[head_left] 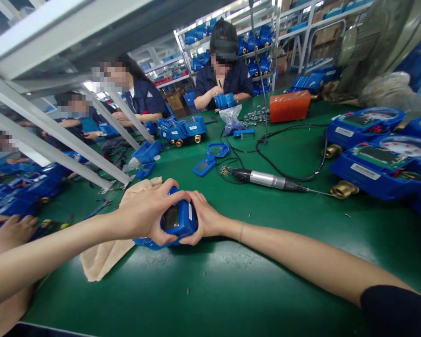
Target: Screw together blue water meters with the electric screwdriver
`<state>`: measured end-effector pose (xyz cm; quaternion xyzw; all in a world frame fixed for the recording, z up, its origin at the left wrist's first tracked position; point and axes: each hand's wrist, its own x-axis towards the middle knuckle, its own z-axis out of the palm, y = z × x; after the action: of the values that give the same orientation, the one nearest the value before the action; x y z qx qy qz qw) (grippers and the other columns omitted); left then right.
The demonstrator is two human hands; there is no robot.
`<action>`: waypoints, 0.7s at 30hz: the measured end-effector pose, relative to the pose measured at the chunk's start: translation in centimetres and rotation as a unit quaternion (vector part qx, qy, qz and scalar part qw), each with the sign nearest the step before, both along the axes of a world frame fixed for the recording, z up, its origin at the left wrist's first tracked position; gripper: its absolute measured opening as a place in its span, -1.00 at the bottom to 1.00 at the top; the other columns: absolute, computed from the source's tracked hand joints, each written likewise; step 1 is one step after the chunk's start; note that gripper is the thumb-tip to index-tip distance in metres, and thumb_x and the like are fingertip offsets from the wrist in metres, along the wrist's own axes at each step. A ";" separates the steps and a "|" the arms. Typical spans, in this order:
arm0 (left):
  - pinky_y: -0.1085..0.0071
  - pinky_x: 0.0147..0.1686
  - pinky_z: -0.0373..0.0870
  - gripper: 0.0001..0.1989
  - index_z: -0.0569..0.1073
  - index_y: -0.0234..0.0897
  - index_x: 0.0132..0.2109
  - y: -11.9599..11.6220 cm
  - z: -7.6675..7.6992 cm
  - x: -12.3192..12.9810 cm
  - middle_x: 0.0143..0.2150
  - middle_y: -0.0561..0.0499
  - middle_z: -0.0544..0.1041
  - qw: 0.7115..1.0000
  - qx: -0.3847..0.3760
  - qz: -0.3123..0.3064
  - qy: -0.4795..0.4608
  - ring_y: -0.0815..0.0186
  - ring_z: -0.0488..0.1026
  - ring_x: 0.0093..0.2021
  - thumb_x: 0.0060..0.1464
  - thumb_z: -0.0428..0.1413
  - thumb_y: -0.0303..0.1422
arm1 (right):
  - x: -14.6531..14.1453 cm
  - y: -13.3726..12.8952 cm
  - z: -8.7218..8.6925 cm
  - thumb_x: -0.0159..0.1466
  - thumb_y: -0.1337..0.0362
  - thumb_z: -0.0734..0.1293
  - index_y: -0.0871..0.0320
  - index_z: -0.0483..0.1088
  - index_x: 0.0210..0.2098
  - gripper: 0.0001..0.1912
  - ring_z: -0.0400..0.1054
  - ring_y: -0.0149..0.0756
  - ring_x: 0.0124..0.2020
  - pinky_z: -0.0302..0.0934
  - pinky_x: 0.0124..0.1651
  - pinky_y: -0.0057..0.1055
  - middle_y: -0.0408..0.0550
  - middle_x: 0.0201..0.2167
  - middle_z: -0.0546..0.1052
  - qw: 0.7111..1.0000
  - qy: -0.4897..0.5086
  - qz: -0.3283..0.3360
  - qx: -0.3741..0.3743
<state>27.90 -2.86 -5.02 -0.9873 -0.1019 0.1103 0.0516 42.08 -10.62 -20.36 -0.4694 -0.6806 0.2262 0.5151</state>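
A blue water meter (186, 221) with a dark display window sits on the green table at the middle, partly hidden by my fingers. My left hand (142, 213) is curled over its left side and top, thumb along the near edge. On the right side, my right hand (205, 217) presses round the housing, thumb low at the near corner. A beige cloth (107, 260) lies under and beside the meter. Beyond my hands rest two blue covers (210, 159) with windows. An electric screwdriver (266, 179) lies to the right, next to a small heap of screws (225, 171).
Open blue meters (382, 164) with brass fittings stand at right. An orange box (289, 106) and a bag of parts (231, 119) are farther back. A black cable (291, 177) curves over the table. White shelf posts (66, 131) slant at left. Co-workers sit across and at left.
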 end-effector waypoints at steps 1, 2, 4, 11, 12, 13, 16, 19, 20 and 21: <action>0.14 -0.06 0.35 -0.30 0.34 -0.15 0.11 0.1 0.0 0.0 0.02 -0.13 0.29 1.000 -0.001 -0.002 -0.003 0.03 0.41 -0.08 -0.21 0.25 -0.05 | 0.0 0.0 0.1 -0.26 -0.02 0.59 0.23 0.04 0.18 0.15 0.16 0.00 0.06 0.07 0.23 -0.03 0.08 0.00 0.26 1.000 0.000 -0.002 -0.002; 0.14 -0.06 0.35 -0.31 0.33 -0.15 0.11 0.3 0.0 0.0 0.03 -0.13 0.28 1.000 -0.003 -0.005 -0.003 0.03 0.41 -0.08 -0.20 0.25 -0.06 | -0.1 -0.1 0.1 -0.25 -0.04 0.58 0.24 0.05 0.18 0.15 0.15 0.01 0.06 0.07 0.23 -0.02 0.10 0.00 0.26 1.000 0.000 -0.005 -0.005; 0.14 -0.06 0.36 -0.30 0.32 -0.14 0.12 0.5 0.0 0.0 0.03 -0.13 0.28 1.000 -0.012 -0.011 0.007 0.04 0.41 -0.08 -0.20 0.26 -0.07 | -0.1 -0.2 0.2 -0.25 -0.05 0.58 0.26 0.05 0.18 0.15 0.15 0.02 0.06 0.07 0.23 -0.01 0.10 0.01 0.26 1.000 0.001 -0.012 -0.006; 0.13 -0.06 0.35 -0.33 0.30 -0.15 0.12 0.7 0.8 0.8 0.06 -0.15 0.26 0.998 -0.039 -0.020 0.054 0.05 0.41 -0.09 -0.17 0.24 -0.11 | -0.2 -0.1 0.1 -0.29 0.02 0.61 0.22 0.03 0.19 0.18 0.15 0.00 0.09 0.05 0.25 -0.04 0.08 0.04 0.26 1.000 0.005 -0.015 -0.016; 0.14 -0.06 0.35 -0.33 0.31 -0.15 0.12 0.7 0.9 0.9 0.06 -0.15 0.26 0.997 -0.039 -0.018 0.059 0.05 0.41 -0.09 -0.17 0.25 -0.11 | -0.2 -0.1 0.0 -0.28 0.02 0.62 0.22 0.03 0.19 0.18 0.15 0.00 0.09 0.05 0.25 -0.03 0.08 0.04 0.26 1.000 0.006 -0.016 -0.017; 0.15 -0.06 0.35 -0.33 0.31 -0.14 0.12 0.6 1.0 1.0 0.06 -0.15 0.27 0.997 -0.038 -0.018 0.062 0.06 0.41 -0.09 -0.17 0.25 -0.12 | -0.2 -0.1 0.0 -0.28 0.02 0.62 0.21 0.02 0.20 0.18 0.15 0.01 0.10 0.05 0.25 -0.03 0.08 0.05 0.26 1.000 0.007 -0.016 -0.017; 0.19 -0.07 0.35 -0.33 0.31 -0.09 0.11 0.6 1.2 1.2 0.05 -0.11 0.29 0.997 -0.030 -0.022 0.061 0.08 0.43 -0.10 -0.18 0.26 -0.10 | -0.3 -0.1 -0.2 -0.28 0.01 0.61 0.20 0.02 0.20 0.18 0.14 0.01 0.10 0.05 0.25 -0.02 0.09 0.05 0.25 1.000 0.009 -0.019 -0.016; 0.23 -0.08 0.35 -0.33 0.33 -0.05 0.10 0.7 1.2 1.2 0.04 -0.08 0.31 0.998 -0.025 -0.029 0.059 0.09 0.44 -0.11 -0.21 0.27 -0.08 | -0.4 -0.1 -0.2 -0.29 0.00 0.61 0.20 0.04 0.18 0.17 0.15 0.00 0.08 0.07 0.23 -0.04 0.07 0.03 0.25 1.000 0.009 -0.021 -0.013; 0.24 -0.09 0.35 -0.32 0.33 -0.05 0.10 0.7 1.2 1.2 0.04 -0.08 0.31 0.997 -0.025 -0.031 0.059 0.09 0.45 -0.11 -0.22 0.27 -0.08 | -0.4 -0.1 -0.2 -0.29 0.00 0.61 0.20 0.04 0.18 0.17 0.16 -0.01 0.07 0.07 0.23 -0.04 0.07 0.03 0.25 1.000 0.009 -0.022 -0.012; 0.24 -0.09 0.35 -0.31 0.33 -0.04 0.10 0.7 1.1 1.1 0.04 -0.08 0.32 0.997 -0.024 -0.033 0.058 0.09 0.45 -0.11 -0.22 0.28 -0.07 | -0.4 -0.1 -0.1 -0.29 0.00 0.61 0.20 0.04 0.18 0.17 0.16 -0.01 0.07 0.07 0.23 -0.04 0.07 0.02 0.26 1.000 0.008 -0.022 -0.011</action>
<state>29.01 -2.12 -3.91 -0.9831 -0.0637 0.1678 0.0368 41.68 -10.69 -20.49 -0.4880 -0.6632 0.2259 0.5205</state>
